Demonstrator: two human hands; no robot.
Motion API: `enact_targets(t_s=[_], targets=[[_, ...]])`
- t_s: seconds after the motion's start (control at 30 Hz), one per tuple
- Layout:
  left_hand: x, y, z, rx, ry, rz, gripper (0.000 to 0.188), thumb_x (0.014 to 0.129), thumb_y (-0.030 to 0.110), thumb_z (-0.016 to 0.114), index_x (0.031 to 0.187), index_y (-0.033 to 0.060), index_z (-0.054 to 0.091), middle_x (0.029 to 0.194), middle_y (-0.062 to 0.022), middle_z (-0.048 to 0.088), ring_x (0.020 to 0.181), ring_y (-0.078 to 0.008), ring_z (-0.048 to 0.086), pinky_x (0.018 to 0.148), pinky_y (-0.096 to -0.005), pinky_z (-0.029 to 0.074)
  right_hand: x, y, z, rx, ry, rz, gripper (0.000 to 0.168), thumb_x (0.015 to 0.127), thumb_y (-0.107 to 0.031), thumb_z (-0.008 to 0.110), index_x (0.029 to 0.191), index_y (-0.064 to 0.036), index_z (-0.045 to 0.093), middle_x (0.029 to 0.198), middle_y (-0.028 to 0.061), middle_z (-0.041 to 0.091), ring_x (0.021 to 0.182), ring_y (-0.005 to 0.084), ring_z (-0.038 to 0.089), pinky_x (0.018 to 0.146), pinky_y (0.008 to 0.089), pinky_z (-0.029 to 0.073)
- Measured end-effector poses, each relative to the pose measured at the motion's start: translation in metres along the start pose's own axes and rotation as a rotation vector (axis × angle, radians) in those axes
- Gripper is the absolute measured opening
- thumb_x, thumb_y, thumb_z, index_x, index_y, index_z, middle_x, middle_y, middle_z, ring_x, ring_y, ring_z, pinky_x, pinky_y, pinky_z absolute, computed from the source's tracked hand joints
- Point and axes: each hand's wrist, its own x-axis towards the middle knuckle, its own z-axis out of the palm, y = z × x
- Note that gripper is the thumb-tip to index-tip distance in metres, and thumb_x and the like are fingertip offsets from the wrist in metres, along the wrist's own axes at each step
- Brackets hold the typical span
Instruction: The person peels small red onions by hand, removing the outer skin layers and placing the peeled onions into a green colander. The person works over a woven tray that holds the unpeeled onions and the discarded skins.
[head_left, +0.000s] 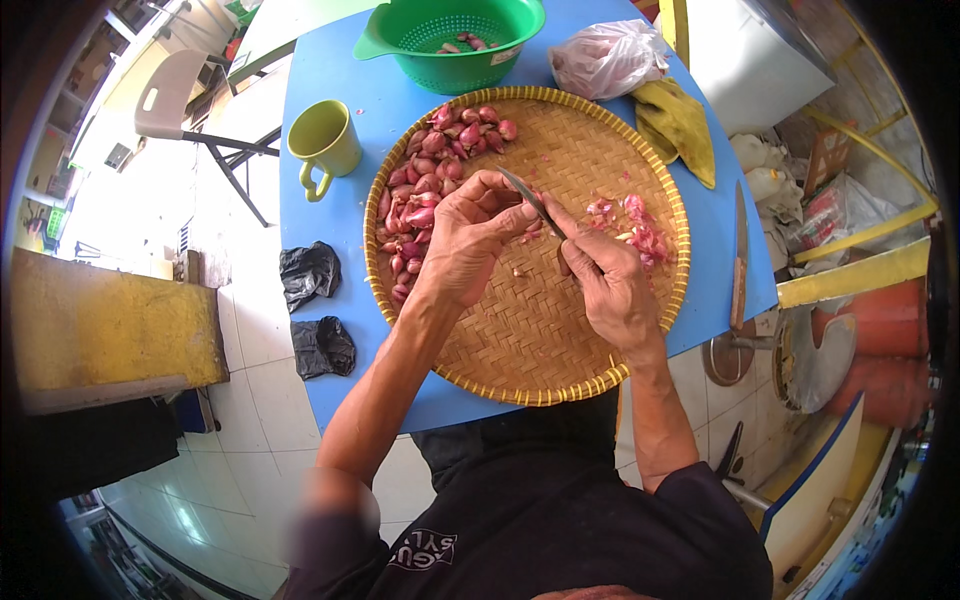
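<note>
A round woven bamboo tray (525, 330) with a yellow-bound rim lies before me. Above its middle my right hand (600, 262) grips a small knife (534, 201), its dark blade slanting up to the left. My left hand (480, 225) is closed at the fingertips beside the blade, apparently on a shallot that the fingers mostly hide. Unpeeled red shallots (420, 191) are heaped along the tray's left and upper left side. Papery shallot skins (643, 232) lie scattered at its right, with a few pale bits among them.
Behind the tray on the blue table (420, 409) stand a green colander (457, 64) holding some shallots and a white plastic bag (609, 60). A yellow cloth (679, 127) and a long knife (740, 255) lie right. Left are a green mug (326, 139) and crumpled black plastic (309, 274).
</note>
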Motion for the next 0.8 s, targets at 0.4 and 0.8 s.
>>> enact_targets(t_s=[0.4,0.8], targets=[[0.000,0.005,0.004,0.028,-0.035,-0.041,0.027,0.088,0.003,0.068,0.112,0.0017,0.057,0.097,-0.0054,0.066,0.088,-0.0120,0.063,0.081,-0.0280,0.053,0.000,0.002,-0.007,0.571,-0.024,0.410,0.039,0.097,-0.005,0.050,0.136,-0.006,0.053,0.068,-0.0063,0.041,0.059,0.0028,0.035,0.053,0.0170,0.032],[0.000,0.002,-0.004,-0.021,-0.105,-0.086,0.035,0.088,0.006,0.067,0.120,0.0033,0.054,0.108,-0.0084,0.067,0.098,-0.0163,0.065,0.090,-0.0348,0.054,-0.002,-0.001,-0.011,0.455,-0.011,0.305,0.040,0.096,-0.001,0.050,0.136,-0.006,0.054,0.069,-0.0045,0.042,0.061,0.0048,0.037,0.055,0.0194,0.034]])
